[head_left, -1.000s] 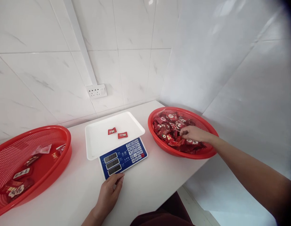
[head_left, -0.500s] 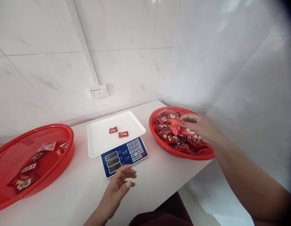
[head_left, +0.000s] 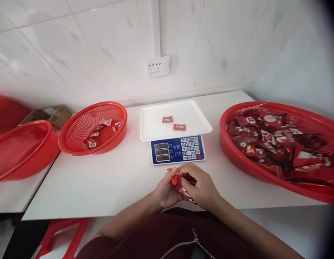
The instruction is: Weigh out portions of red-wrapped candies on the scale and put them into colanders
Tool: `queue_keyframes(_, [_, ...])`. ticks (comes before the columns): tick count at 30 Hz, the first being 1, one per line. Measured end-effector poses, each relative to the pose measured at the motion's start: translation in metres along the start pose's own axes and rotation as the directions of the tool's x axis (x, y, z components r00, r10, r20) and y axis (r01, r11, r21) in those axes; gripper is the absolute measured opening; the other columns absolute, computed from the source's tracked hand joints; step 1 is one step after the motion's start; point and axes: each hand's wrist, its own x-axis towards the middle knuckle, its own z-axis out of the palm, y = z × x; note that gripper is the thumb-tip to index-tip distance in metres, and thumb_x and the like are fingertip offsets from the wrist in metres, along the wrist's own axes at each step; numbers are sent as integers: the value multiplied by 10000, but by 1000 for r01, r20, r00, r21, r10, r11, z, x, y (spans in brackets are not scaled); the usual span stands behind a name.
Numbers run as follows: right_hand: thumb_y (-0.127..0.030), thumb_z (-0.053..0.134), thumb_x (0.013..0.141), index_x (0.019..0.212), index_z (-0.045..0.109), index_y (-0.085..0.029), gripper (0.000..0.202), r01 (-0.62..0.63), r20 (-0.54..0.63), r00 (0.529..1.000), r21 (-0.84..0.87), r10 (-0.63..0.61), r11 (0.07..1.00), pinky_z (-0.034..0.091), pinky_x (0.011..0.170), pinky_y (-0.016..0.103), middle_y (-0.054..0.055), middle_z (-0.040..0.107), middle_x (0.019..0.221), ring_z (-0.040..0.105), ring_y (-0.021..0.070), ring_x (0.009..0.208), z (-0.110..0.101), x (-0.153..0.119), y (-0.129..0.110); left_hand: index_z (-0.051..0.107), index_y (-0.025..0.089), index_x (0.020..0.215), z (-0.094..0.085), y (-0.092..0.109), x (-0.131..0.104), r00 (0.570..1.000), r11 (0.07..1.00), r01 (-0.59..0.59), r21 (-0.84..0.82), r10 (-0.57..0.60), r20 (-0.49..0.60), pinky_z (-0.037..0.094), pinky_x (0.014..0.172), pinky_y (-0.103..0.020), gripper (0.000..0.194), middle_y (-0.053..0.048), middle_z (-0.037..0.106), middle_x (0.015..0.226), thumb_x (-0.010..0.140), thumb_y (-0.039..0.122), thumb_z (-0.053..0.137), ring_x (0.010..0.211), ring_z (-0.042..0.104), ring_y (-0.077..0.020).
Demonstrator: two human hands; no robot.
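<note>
Both hands meet at the table's front edge, in front of the scale. My left hand [head_left: 167, 190] is closed round wrapped candies, its thumb against an orange-red wrapper [head_left: 175, 178]. Fingers of my right hand [head_left: 201, 183] are pressed on the same bunch, over a red and pink packet [head_left: 186, 192]. The palms hide part of the candies. Behind the hands stands the blue scale [head_left: 177, 149] with a white tray [head_left: 153, 131] on top. Two small red candies [head_left: 167, 119] [head_left: 179, 127] lie apart on that tray.
To the right is a large red basket [head_left: 229, 144] full of red-wrapped candies. A red basket [head_left: 72, 135] at the left holds several candies. Further left are another red basket [head_left: 26, 158] and a cardboard box [head_left: 60, 117]. A wall socket [head_left: 158, 66] is behind the scale.
My right hand has come from the right basket to my left hand with candies. My left hand has closed on them. The view has turned left and down, showing more baskets.
</note>
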Motion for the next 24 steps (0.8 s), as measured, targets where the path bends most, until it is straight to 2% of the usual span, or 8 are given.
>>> queue_keyframes(5, [-116,467,767,761,540,-237,142,59,-10,998,-68,-60,996,463,676,348,31,592,766,551,202,742,8,-3,7,624,114,965,-10,-6,-2,991,999,-26,22,29,-129,501,666,-301,453,-109,681,873,820,524,499,769,646,-210])
queue_keyframes(9, [-118,480,752,794,536,-235,137,102,-58,992,-96,-108,990,459,691,358,39,585,802,544,207,764,9,-2,9,614,123,971,-10,-1,-2,992,998,-8,61,16,-126,505,594,-277,423,-92,681,837,840,504,483,661,637,-175])
queue_keyframes(13, [-146,505,764,835,553,-228,118,107,-56,992,-85,-112,991,460,789,392,68,587,938,554,230,895,8,-1,14,599,131,1033,-7,3,-3,992,999,26,38,-21,-125,515,596,-293,423,-91,684,867,861,486,447,650,645,-174])
queue_keyframes(16, [-221,510,818,892,564,-225,92,60,-50,997,-46,-62,997,452,847,409,81,591,1015,550,241,981,6,-1,21,570,150,1127,-6,2,-3,992,995,97,-24,-99,-77,530,652,-356,450,-93,682,922,869,488,424,723,662,-207])
queue_keyframes(19, [-294,475,865,972,567,-227,156,-43,-62,997,-17,42,999,465,824,387,77,614,1015,569,233,964,1,0,26,566,151,1149,-6,0,-4,988,985,143,-97,-148,-44,540,687,-373,436,-92,682,920,881,458,414,777,664,-217])
queue_keyframes(24, [-410,387,913,966,578,-230,269,-251,-81,962,106,260,962,494,708,311,58,646,947,619,197,828,-4,4,27,578,121,1111,-5,3,-3,985,971,89,-220,-119,-126,560,624,-314,354,-81,683,861,877,358,456,711,664,-186])
